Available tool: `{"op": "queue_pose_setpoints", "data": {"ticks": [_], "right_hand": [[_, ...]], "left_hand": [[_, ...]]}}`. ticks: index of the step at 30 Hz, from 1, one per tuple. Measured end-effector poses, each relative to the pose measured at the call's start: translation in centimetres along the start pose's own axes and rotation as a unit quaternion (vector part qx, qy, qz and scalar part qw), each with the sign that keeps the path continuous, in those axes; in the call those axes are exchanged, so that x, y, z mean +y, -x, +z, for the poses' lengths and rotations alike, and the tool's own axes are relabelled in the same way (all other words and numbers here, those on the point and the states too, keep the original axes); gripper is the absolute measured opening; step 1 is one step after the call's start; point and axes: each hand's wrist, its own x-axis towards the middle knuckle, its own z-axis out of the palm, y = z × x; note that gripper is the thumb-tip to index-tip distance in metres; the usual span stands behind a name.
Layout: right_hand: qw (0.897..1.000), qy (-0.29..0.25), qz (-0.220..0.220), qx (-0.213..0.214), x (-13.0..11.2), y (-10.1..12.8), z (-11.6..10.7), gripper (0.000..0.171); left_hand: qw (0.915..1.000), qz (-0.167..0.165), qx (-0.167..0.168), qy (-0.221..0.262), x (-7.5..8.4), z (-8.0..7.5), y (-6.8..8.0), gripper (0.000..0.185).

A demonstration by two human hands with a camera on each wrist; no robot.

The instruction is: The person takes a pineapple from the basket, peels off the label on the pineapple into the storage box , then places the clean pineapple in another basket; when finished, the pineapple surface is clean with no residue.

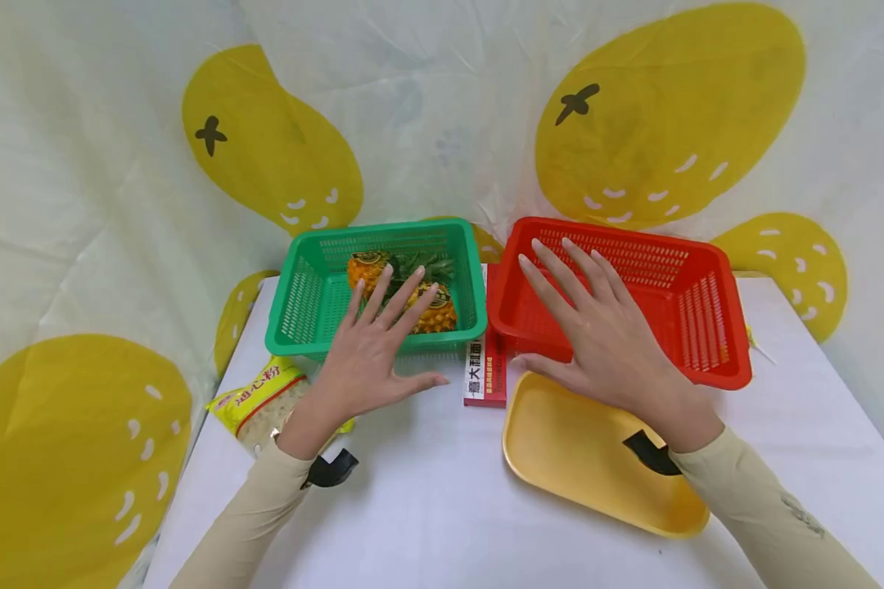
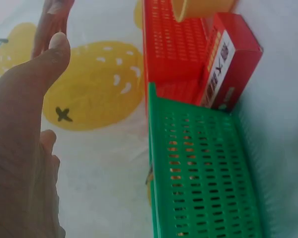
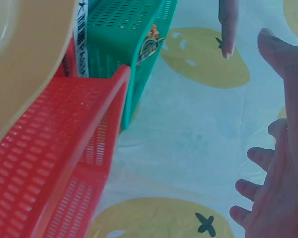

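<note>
My left hand (image 1: 367, 360) is held in the air with fingers spread, in front of the green basket (image 1: 283, 327). Inside that basket lie two pineapples, one orange pineapple (image 1: 435, 315) partly behind my fingertips. With its fingers also spread, my right hand (image 1: 607, 343) hovers before the red basket (image 1: 732, 343) and over the yellow tray (image 1: 560, 442). Neither hand holds anything. In the left wrist view the left hand (image 2: 20, 109) is beside the green basket, apart from it. The right wrist view has the right hand (image 3: 270, 168) away from the red basket.
Between the baskets lies a red box (image 1: 495, 372) with Chinese print. A yellow bag (image 1: 265, 401) with Chinese lettering sits at the left, partly under my left forearm. White cloth covers the table (image 1: 427, 499). A curtain (image 1: 442, 106) with yellow fruit prints hangs behind.
</note>
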Motion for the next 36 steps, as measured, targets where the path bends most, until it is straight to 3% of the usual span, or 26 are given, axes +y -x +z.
{"op": "queue_pose_setpoints", "data": {"ticks": [7, 19, 30, 36], "right_hand": [[1.0, -0.009, -0.012, -0.009, -0.6, -1.4, 0.2, 0.104], [0.999, -0.013, -0.033, -0.038, -1.0, -3.9, 1.5, 0.108], [0.998, -0.039, -0.04, -0.037, -1.5, -5.1, 2.5, 0.106], [0.995, -0.071, -0.033, -0.06, -1.7, -6.5, 3.1, 0.102]], "left_hand": [[0.9997, -0.025, -0.007, 0.0, -1.3, -0.3, 1.4, 0.11], [0.9935, -0.102, -0.017, 0.048, -5.8, -0.7, 4.8, 0.105], [0.9827, -0.162, 0.003, 0.089, -9.4, -0.8, 7.3, 0.096], [0.9747, -0.194, 0.034, 0.105, -11.3, -0.4, 8.5, 0.092]]}}
